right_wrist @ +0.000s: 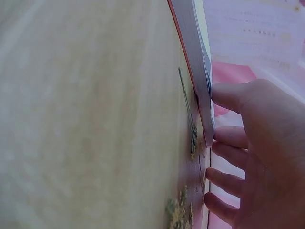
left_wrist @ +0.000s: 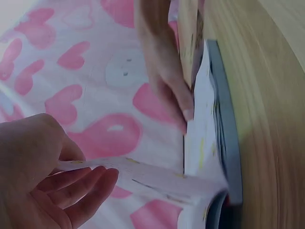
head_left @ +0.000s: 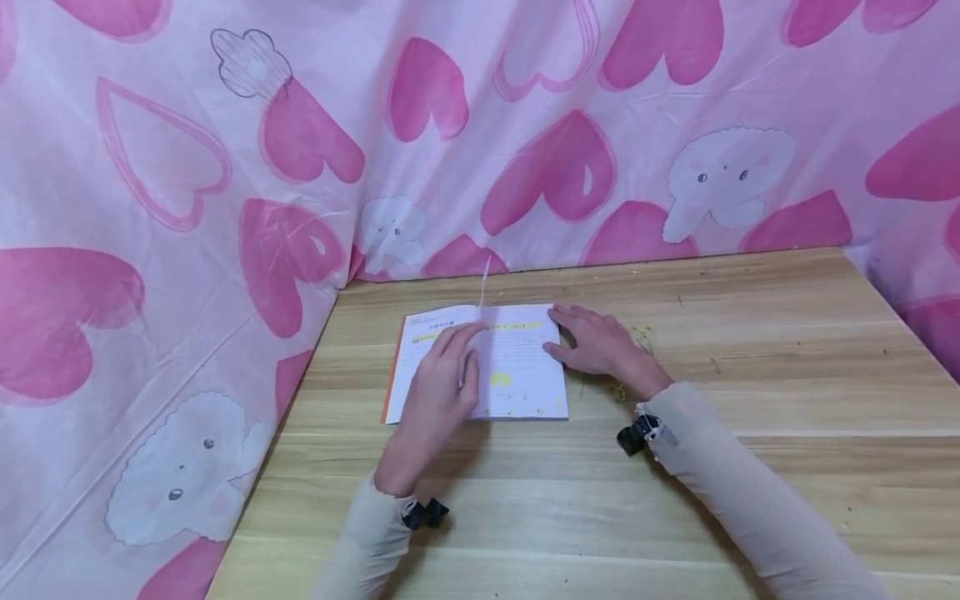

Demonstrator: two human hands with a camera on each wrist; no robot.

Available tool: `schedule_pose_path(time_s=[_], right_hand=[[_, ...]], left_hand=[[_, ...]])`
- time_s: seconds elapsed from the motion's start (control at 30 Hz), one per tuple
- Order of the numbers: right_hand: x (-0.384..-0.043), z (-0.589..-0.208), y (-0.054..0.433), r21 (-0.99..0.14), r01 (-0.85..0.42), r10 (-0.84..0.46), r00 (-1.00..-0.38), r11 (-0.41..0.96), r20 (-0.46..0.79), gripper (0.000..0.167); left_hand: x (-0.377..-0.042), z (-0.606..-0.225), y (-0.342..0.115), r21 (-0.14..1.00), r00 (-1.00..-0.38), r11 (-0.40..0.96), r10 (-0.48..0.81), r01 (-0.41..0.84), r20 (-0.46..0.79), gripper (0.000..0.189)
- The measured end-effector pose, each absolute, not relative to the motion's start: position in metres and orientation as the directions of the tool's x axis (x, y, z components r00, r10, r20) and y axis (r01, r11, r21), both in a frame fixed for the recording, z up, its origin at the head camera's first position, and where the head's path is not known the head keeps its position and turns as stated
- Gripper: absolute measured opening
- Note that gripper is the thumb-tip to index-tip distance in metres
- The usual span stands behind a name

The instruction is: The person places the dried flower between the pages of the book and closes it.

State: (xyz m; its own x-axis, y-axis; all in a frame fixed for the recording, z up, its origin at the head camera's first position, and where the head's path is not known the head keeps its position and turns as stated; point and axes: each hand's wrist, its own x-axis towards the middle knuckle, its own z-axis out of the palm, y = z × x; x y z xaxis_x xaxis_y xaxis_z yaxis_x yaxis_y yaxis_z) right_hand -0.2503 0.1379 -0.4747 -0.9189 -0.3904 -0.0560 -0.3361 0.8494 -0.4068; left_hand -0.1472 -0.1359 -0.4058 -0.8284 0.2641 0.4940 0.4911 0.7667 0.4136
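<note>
An open book [head_left: 525, 367] with printed pages and yellow markings lies on the wooden table. Between thumb and fingers, my left hand [head_left: 441, 385] pinches a single page [left_wrist: 147, 179], which stands up from the middle of the book. In the head view this page shows almost edge-on. My right hand [head_left: 600, 342] rests at the right edge of the book, fingers spread and fairly straight. From the right wrist view, the thumb and a finger [right_wrist: 231, 136] touch the top page near the corner, while other fingers reach past the edge.
Small dried plant sprigs [head_left: 641, 337] lie on the table [head_left: 750, 467] right of the book, one with a thin stem [right_wrist: 185, 95] close beside the cover. A pink heart-patterned cloth [head_left: 547, 167] hangs behind and to the left, along the table's edges.
</note>
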Motion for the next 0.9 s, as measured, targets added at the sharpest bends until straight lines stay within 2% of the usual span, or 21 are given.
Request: schedule_pose_path(time_s=[0.2,0.5,0.7,0.9], right_hand=[[-0.247,-0.474,0.141,-0.401,-0.315,-0.366,-0.929,0.860,-0.053,0.080],[-0.245,-0.475,0.136,-0.415,-0.330,-0.380,-0.924,0.848,-0.041,0.079],[-0.246,-0.477,0.136,-0.424,-0.313,-0.368,-0.928,0.850,-0.054,0.080],[-0.245,-0.476,0.136,-0.419,-0.315,-0.369,-0.928,0.851,-0.052,0.079]], left_hand=[[-0.145,-0.402,-0.155,0.445,-0.839,0.777,0.190,0.446,0.509,0.041],[-0.142,-0.408,-0.190,0.494,-0.903,0.826,0.040,0.271,0.428,0.046],[-0.144,-0.416,-0.212,0.473,-0.932,0.857,0.023,0.205,0.362,0.043],[-0.145,-0.428,-0.228,0.470,-0.949,0.860,0.049,0.199,0.312,0.043]])
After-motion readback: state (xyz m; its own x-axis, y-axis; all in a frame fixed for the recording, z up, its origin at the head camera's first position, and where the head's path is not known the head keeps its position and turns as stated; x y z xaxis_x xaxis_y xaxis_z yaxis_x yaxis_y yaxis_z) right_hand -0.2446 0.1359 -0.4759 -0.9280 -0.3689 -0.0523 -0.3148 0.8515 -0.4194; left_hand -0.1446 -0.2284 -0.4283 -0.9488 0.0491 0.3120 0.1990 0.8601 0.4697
